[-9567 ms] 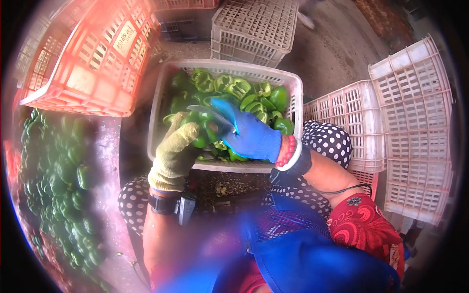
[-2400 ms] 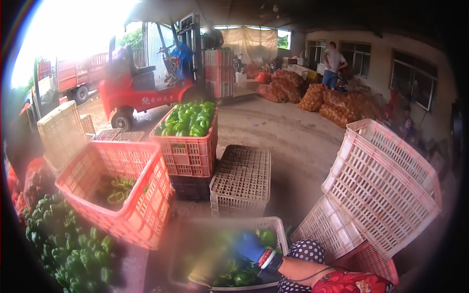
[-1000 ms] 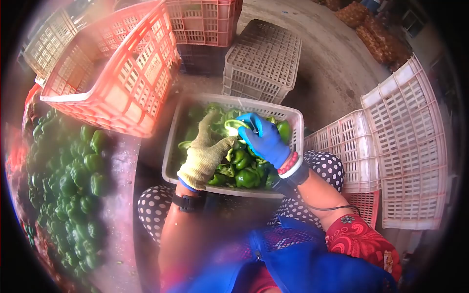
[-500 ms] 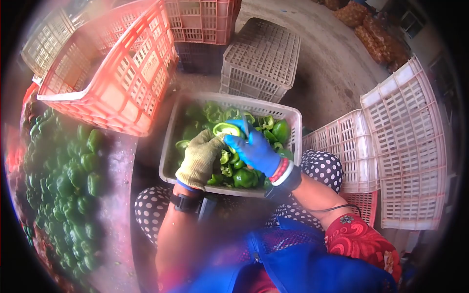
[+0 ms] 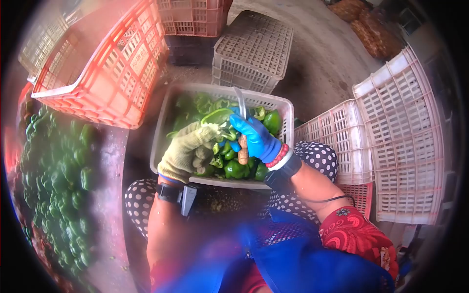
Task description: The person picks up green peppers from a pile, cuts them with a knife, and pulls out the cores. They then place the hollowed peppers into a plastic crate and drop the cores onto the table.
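Where the two hands come close together, a cut-open green pepper with pale inner flesh (image 5: 218, 116) is held above the middle of a whitish rectangular plastic crate (image 5: 224, 183). From where I stand, the left hand, in a yellowish knitted glove (image 5: 184, 151), is closed on the pepper. The right hand, in a blue glove (image 5: 256, 138), is clamped round a knife with a curved metal blade and brown handle (image 5: 243, 150), blade upward. I can't tell whether the gloves touch.

Below them, whole and cut green peppers (image 5: 236, 168) fill much of the crate, which sits between knees in black-and-white dotted cloth (image 5: 317, 156). Beyond its far side stands a grey slatted crate (image 5: 254, 46). Over to the left are a tilted-looking orange-red plastic crate (image 5: 115, 83) and a big heap of green peppers (image 5: 63, 190); pale lattice crates (image 5: 400, 141) lean to the right. Farther off lie orange-brown filled sacks (image 5: 373, 34).
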